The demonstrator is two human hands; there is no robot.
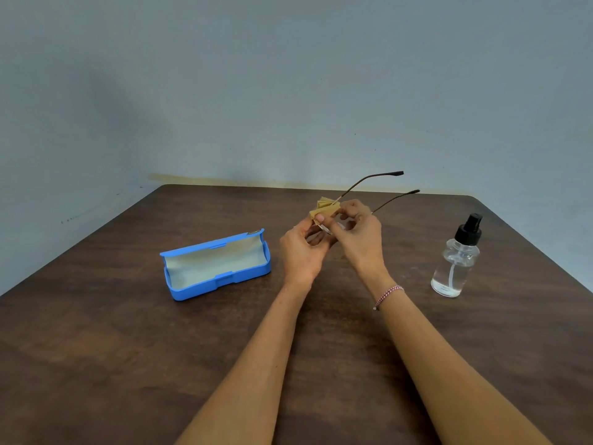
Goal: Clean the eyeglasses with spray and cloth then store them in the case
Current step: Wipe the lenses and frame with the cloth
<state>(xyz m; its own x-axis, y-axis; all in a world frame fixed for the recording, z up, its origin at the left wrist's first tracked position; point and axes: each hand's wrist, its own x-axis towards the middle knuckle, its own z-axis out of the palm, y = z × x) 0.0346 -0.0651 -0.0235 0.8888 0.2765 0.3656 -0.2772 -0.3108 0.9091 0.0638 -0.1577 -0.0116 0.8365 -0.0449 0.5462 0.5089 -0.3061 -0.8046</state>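
Above the middle of the table point(96, 348), the eyeglasses point(378, 184) are held up between both hands, temples unfolded and pointing away. The left hand point(301, 252) is closed on a folded tan cloth point(322, 208) pinched over one lens; the right hand point(359, 232) is closed on the frame beside it. Wiping appears to be under way, so spraying is judged already done — folding the temples and storing remain. The blue case point(215, 264) lies open to the left, its pale lining bare, nothing inside. The spray bottle point(457, 261) stands upright to the right, capped by its black pump, clear liquid filling roughly its lower part.
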